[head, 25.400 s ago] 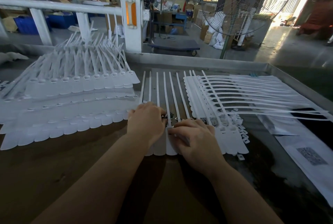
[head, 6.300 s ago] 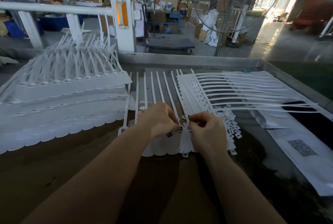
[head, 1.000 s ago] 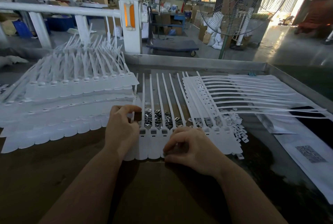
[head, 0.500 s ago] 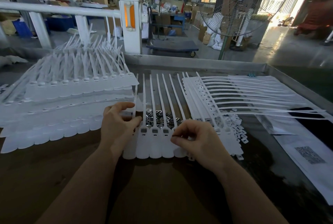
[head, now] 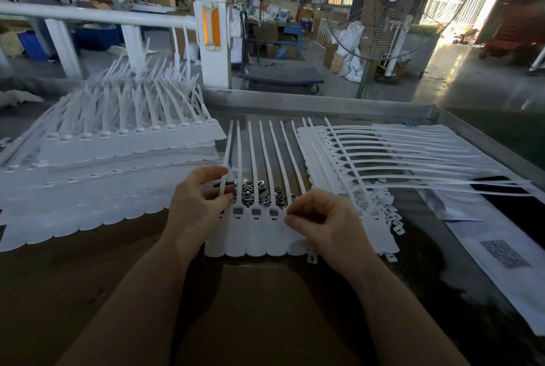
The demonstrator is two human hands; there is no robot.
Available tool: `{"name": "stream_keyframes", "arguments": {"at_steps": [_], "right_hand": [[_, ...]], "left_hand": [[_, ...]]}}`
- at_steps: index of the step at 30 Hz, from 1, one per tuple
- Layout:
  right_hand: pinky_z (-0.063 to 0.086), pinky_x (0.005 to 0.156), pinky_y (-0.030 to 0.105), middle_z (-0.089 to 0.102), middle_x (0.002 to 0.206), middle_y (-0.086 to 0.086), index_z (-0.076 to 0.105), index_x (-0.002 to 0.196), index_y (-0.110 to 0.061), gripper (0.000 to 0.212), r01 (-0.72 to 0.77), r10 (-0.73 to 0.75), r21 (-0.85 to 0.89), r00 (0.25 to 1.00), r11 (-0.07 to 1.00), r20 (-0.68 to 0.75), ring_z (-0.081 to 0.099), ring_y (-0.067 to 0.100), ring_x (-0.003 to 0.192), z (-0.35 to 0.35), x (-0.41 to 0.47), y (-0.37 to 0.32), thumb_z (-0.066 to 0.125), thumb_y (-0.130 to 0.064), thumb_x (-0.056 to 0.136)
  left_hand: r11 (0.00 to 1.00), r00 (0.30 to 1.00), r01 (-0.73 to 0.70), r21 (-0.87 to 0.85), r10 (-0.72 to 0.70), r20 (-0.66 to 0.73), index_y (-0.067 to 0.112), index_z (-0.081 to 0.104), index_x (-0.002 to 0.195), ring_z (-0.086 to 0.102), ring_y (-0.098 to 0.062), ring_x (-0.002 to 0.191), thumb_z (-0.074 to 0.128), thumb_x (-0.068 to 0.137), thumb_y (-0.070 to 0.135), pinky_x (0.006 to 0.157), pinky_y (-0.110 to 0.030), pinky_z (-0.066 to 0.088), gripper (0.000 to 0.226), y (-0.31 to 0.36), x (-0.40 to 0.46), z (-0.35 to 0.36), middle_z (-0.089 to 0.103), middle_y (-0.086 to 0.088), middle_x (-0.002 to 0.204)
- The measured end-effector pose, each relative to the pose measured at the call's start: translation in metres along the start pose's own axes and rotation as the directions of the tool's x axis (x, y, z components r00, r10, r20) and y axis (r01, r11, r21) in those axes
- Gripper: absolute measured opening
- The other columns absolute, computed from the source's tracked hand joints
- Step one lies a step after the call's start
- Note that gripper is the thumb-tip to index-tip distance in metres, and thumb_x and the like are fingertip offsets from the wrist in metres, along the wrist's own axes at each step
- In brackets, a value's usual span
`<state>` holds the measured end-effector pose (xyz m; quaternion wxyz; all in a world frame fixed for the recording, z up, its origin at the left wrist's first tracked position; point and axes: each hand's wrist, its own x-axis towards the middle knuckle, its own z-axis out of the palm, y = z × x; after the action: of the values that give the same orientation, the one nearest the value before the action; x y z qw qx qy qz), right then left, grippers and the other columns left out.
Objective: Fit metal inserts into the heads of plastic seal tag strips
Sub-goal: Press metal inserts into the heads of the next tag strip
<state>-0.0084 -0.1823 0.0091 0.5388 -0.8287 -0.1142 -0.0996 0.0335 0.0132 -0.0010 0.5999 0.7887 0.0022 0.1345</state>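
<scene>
Pinching the leftmost tail of the seal tag strip (head: 259,227), left hand (head: 198,206) curls; right hand (head: 327,221) pinches its head row beside metal inserts (head: 259,190).

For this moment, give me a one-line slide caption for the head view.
Both hands, left and right, work over a joined sheet of white seal tag strips, loose metal inserts piled just behind.

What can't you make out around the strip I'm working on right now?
All in the head view:
- Heads at both ends of the strip: covered by the left hand and right hand.
- Anything pinched in the right fingertips: too small.
- Metal inserts: partly behind the tails, uncountable.
- Paper code: blurred.
</scene>
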Motion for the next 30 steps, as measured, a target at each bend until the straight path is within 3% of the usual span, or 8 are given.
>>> {"name": "stream_keyframes", "arguments": {"at_steps": [3, 7, 9, 14, 18, 23, 30], "right_hand": [[0.053, 0.064, 0.016, 0.069, 0.078, 0.001, 0.067, 0.083, -0.012, 0.008, 0.003, -0.001, 0.035, 0.999, 0.999, -0.049, 0.065, 0.010, 0.073, -0.001, 0.000, 0.000, 0.072, -0.008, 0.077], [0.049, 0.071, 0.010, 0.070, 0.079, -0.008, 0.070, 0.087, -0.021, 0.017, 0.031, -0.027, 0.028, 0.987, 0.999, -0.158, 0.064, 0.002, 0.076, -0.005, 0.003, 0.000, 0.069, -0.006, 0.079], [0.047, 0.070, 0.008, 0.069, 0.083, -0.011, 0.071, 0.092, -0.023, 0.020, 0.016, -0.010, 0.028, 0.978, 0.999, -0.207, 0.063, 0.001, 0.078, -0.007, 0.004, 0.002, 0.064, -0.006, 0.084], [0.045, 0.068, 0.005, 0.066, 0.085, -0.012, 0.069, 0.097, -0.023, 0.023, -0.033, 0.035, 0.011, 0.952, 0.999, -0.304, 0.060, -0.007, 0.077, -0.014, 0.007, 0.007, 0.059, -0.004, 0.087], [0.046, 0.063, 0.004, 0.066, 0.078, -0.011, 0.069, 0.090, -0.016, 0.013, -0.090, 0.077, -0.019, 0.924, 0.996, -0.376, 0.062, -0.007, 0.074, -0.020, 0.009, 0.010, 0.068, -0.006, 0.081], [0.049, 0.066, 0.006, 0.067, 0.077, -0.009, 0.069, 0.084, -0.016, 0.009, -0.125, 0.073, -0.124, 0.932, 0.984, -0.356, 0.063, -0.001, 0.073, -0.019, 0.008, 0.013, 0.071, -0.008, 0.079], [0.039, 0.062, 0.000, 0.059, 0.076, -0.013, 0.066, 0.080, -0.021, 0.009, -0.137, 0.075, -0.240, 0.965, 0.961, -0.250, 0.055, -0.005, 0.066, -0.014, 0.008, 0.012, 0.067, -0.012, 0.082]], "left_hand": [[0.999, 0.999, -0.039, 0.006, 0.039, -0.033, 0.024, 0.060, 0.107, 0.059, 0.010, 0.077, 0.066, 0.082, 0.000, 0.060, -0.001, 0.044, 0.035, 0.002, 0.000, -0.001, 0.059, 0.012, 0.104], [0.998, 0.996, -0.063, 0.020, 0.064, -0.060, 0.019, 0.060, 0.108, 0.059, 0.016, 0.072, 0.062, 0.083, -0.007, 0.057, 0.002, 0.041, 0.036, 0.003, 0.000, -0.003, 0.058, 0.015, 0.097], [0.996, 0.996, -0.059, 0.071, 0.064, -0.069, 0.017, 0.061, 0.110, 0.059, 0.008, 0.075, 0.062, 0.083, -0.007, 0.057, 0.001, 0.042, 0.037, 0.002, 0.002, -0.005, 0.060, 0.010, 0.104], [0.992, 0.997, -0.038, 0.124, 0.046, -0.058, 0.014, 0.061, 0.113, 0.057, -0.014, 0.103, 0.067, 0.081, -0.003, 0.085, -0.023, 0.045, 0.037, -0.001, 0.006, -0.008, 0.062, -0.001, 0.116], [0.991, 0.997, -0.033, 0.131, 0.041, -0.064, 0.015, 0.061, 0.112, 0.055, -0.012, 0.101, 0.067, 0.081, -0.002, 0.085, -0.024, 0.044, 0.036, -0.003, 0.007, -0.008, 0.061, 0.002, 0.112], [0.990, 0.997, -0.035, 0.135, 0.044, -0.067, 0.017, 0.061, 0.109, 0.055, -0.008, 0.097, 0.066, 0.081, -0.002, 0.073, -0.009, 0.041, 0.034, -0.005, 0.007, -0.008, 0.060, 0.006, 0.106], [0.991, 0.997, -0.019, 0.134, 0.029, -0.070, 0.016, 0.061, 0.112, 0.054, -0.010, 0.099, 0.064, 0.083, -0.002, 0.086, -0.025, 0.045, 0.034, -0.003, 0.005, -0.006, 0.058, 0.005, 0.108]]}}
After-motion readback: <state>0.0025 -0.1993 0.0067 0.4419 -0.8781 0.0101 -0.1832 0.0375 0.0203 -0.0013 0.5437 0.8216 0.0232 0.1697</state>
